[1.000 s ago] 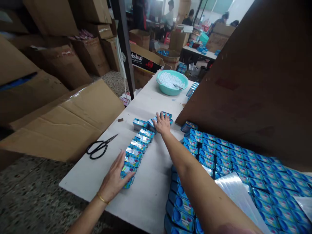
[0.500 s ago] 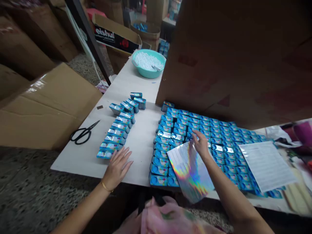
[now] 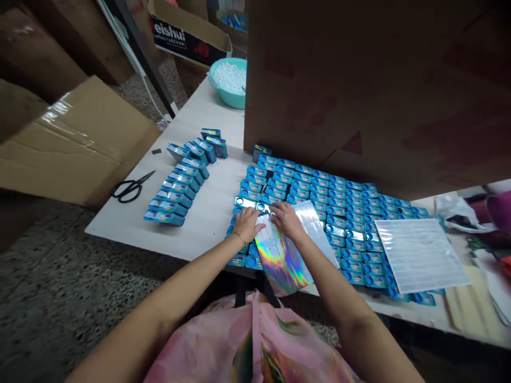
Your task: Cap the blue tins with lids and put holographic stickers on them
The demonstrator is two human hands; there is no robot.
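Note:
Many small blue tins (image 3: pixel 353 223) stand packed in rows on the white table (image 3: pixel 211 213). A shiny rainbow-coloured sheet (image 3: pixel 283 260) lies over the front rows. My left hand (image 3: pixel 246 223) is at the sheet's upper left corner, fingers bent over the tins; what its fingertips hold, if anything, is too small to tell. Close to its right, my right hand (image 3: pixel 285 219) rests at the sheet's top edge with curled fingers, their tips near a tin; its grip is unclear. Further left, several more tins (image 3: pixel 171 194) form a slanting line.
Black scissors (image 3: pixel 131 189) lie at the table's left edge. A turquoise basin (image 3: pixel 229 82) of small white pieces stands at the back. A big cardboard box (image 3: pixel 359 96) rises behind the tins. A white striped sheet (image 3: pixel 419 255) covers tins at the right.
My left hand has moved right, from the slanting line of tins to the rainbow sheet. My right hand has shifted left, beside it. The view has tilted and moved.

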